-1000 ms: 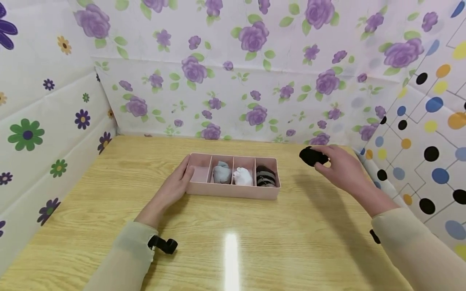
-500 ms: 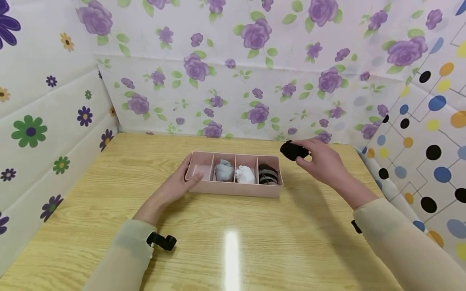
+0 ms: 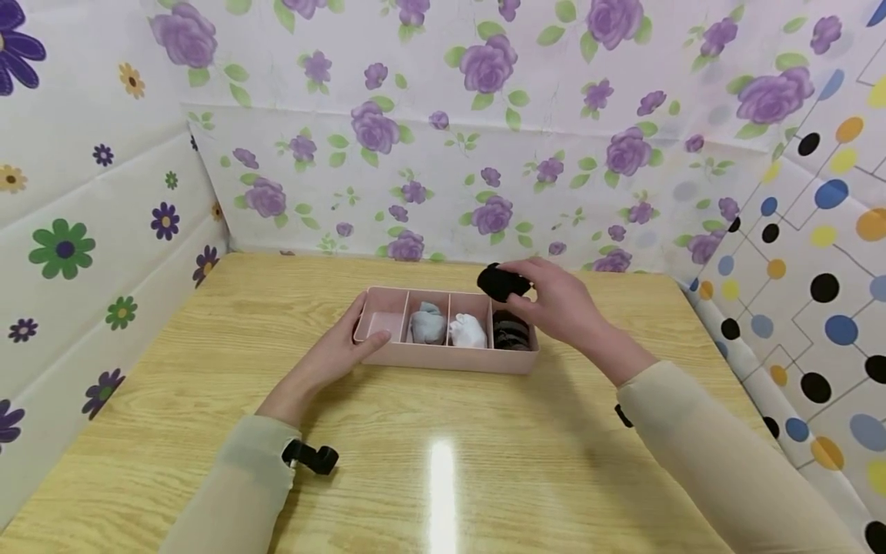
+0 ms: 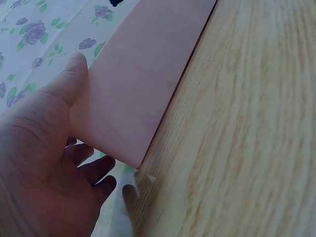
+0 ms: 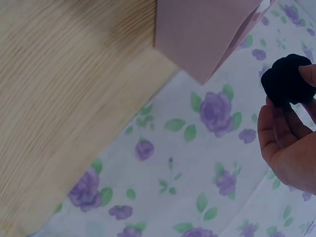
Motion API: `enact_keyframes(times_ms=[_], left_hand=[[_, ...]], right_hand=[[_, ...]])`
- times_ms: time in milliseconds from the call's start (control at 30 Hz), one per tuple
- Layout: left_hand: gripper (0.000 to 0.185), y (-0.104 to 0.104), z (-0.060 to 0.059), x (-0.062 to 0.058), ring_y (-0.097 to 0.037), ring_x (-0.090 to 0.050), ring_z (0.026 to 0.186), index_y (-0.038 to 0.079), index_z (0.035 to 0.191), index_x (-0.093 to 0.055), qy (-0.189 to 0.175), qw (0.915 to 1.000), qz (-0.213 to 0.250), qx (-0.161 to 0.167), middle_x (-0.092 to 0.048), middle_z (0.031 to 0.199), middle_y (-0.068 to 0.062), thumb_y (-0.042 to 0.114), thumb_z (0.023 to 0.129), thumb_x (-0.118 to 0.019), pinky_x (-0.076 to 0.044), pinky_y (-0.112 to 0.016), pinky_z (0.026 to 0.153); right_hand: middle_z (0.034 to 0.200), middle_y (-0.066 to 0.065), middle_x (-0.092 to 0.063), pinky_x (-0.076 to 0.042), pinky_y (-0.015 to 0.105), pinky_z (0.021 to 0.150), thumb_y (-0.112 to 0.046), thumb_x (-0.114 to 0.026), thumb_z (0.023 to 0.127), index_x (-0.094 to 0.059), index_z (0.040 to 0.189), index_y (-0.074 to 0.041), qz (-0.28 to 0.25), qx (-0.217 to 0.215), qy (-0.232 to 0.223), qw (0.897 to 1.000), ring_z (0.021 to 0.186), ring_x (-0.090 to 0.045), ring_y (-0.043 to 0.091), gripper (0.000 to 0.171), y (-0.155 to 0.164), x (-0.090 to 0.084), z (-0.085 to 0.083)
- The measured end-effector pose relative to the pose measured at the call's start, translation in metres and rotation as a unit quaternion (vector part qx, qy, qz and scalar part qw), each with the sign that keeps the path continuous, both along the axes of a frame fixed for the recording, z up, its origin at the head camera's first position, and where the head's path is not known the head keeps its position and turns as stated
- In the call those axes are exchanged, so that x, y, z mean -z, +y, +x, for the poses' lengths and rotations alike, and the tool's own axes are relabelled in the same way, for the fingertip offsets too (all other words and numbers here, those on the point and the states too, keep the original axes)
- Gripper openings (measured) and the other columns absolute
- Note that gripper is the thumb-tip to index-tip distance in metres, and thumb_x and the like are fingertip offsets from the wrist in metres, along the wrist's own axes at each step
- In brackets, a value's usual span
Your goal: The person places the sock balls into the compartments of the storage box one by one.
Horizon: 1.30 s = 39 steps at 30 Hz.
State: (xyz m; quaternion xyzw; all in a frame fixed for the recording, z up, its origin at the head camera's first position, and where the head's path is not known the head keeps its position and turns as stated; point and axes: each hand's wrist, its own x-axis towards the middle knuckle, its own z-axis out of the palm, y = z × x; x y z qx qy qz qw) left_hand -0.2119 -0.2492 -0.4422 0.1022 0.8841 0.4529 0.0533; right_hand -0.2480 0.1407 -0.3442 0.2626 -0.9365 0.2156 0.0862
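Note:
A pink divided box (image 3: pixel 443 357) stands on the table, its compartments in a row. My left hand (image 3: pixel 337 346) grips its left end, thumb over the front rim and fingers around the end wall. In the right hand (image 3: pixel 564 302) I pinch a balled-up black sock (image 3: pixel 500 283) between thumb and fingers, held above the back rim at the box's right half. A grey bundle (image 3: pixel 428 325), a white bundle (image 3: pixel 468 332) and a dark striped bundle (image 3: pixel 511 332) sit in separate compartments. The leftmost compartment (image 3: pixel 384 317) shows its bare floor. My right hand partly overlaps the rightmost one.
The wood-grain table (image 3: pixel 388 462) reaches back to a flowered sheet (image 3: pixel 443 192). Patterned sheets also stand at the left and right sides. A black band with a small block (image 3: pixel 311 457) is on the left sleeve.
My right hand has carried the black sock leftward, from right of the box to over its right part. The left thumb has shifted onto the front rim at the left compartment.

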Motion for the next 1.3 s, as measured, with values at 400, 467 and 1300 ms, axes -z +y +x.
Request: enact_keyframes(times_ms=[400, 467, 1300], left_hand=[[0.106, -0.001, 0.003, 0.004, -0.045, -0.030, 0.162, 0.017, 0.179, 0.003, 0.000, 0.9998, 0.017, 0.000, -0.017, 0.181, -0.023, 0.051, 0.109, -0.070, -0.028, -0.063, 0.131], [0.107, 0.000, 0.003, 0.004, -0.046, -0.031, 0.161, 0.017, 0.179, 0.003, 0.001, 0.9998, 0.018, 0.001, -0.019, 0.180, -0.025, 0.051, 0.108, -0.070, -0.029, -0.063, 0.131], [0.108, -0.006, 0.001, 0.001, -0.040, -0.020, 0.166, 0.020, 0.179, 0.002, 0.005, 0.9995, 0.023, 0.022, -0.011, 0.184, -0.016, 0.056, 0.107, -0.070, -0.027, -0.065, 0.131]], right_hand=[[0.136, 0.010, -0.070, -0.062, 0.051, 0.091, -0.021, -0.074, 0.107, -0.067, 0.152, -0.015, -0.012, -0.040, -0.015, 0.999, 0.111, -0.072, 0.032, 0.046, -0.052, 0.007, -0.001], [0.134, 0.010, -0.071, -0.062, 0.051, 0.092, -0.021, -0.075, 0.107, -0.067, 0.151, -0.014, -0.013, -0.045, -0.015, 0.999, 0.111, -0.072, 0.030, 0.045, -0.060, 0.009, -0.003], [0.129, 0.005, -0.074, -0.062, 0.044, 0.093, -0.026, -0.080, 0.105, -0.069, 0.129, -0.015, 0.004, -0.078, -0.042, 0.996, 0.112, -0.070, 0.024, 0.029, -0.149, 0.021, -0.017]])
